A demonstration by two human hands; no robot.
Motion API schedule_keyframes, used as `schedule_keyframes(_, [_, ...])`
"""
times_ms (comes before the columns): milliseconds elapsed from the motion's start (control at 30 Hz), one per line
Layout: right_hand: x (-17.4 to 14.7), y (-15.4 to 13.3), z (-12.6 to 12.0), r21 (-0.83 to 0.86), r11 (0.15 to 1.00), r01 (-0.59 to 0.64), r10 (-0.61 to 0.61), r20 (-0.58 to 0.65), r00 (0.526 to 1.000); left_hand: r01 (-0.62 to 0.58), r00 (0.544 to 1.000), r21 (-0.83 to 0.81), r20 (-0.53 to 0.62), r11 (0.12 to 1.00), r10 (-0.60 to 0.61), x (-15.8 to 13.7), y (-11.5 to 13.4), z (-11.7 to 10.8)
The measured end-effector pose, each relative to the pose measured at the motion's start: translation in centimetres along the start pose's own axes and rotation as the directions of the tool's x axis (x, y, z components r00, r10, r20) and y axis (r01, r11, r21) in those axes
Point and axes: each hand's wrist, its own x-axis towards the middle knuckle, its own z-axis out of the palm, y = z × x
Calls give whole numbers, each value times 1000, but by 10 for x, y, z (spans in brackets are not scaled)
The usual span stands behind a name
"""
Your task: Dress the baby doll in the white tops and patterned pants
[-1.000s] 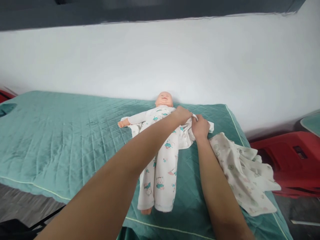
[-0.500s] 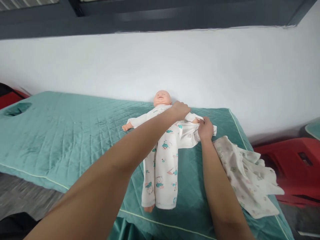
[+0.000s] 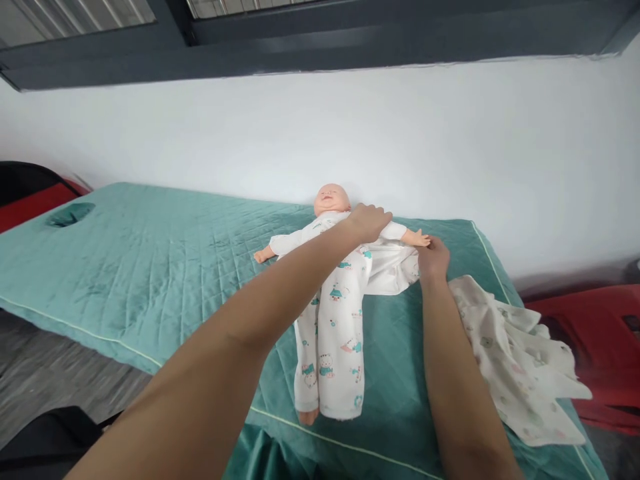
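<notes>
A baby doll lies on its back on the green quilted bed cover, head toward the wall. It wears a white top and white trousers with a printed pattern. My left hand is closed over the sleeve at the upper part of the doll's arm on the right side. That arm is stretched out, with the doll's hand showing beyond the cuff. My right hand is closed at the doll's fingers. Under this arm, white cloth lies spread. My left forearm hides part of the doll's body.
A white patterned garment lies crumpled at the right edge of the green bed, which has a hole at its far left. Red chairs stand to the right. A white wall runs behind.
The doll's hand has come out past the cuff, and its arm is straighter. My right hand has moved from the cuff to the doll's fingers. My left hand stays on the sleeve.
</notes>
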Motion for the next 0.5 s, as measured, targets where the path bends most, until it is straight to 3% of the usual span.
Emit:
schedule_keyframes(167, [4, -2, -8, 187, 981, 56, -29, -146, 989, 4, 999, -59, 38, 998, -2, 9, 19, 15])
schedule_keyframes(300, [0, -9, -11, 194, 972, 129, -74, -265, 961, 26, 996, -126, 85, 992, -16, 6, 38, 22])
schedule_keyframes(400, [-16, -18, -3, 25, 962, 271, -261, -196, 945, 41, 999, -190, 20, 981, -38, -16, 40, 16])
schedule_keyframes(500, [-37, -26, 11, -122, 931, 345, -346, 13, 938, 56, 984, -332, -144, 941, -109, -54, 22, 17])
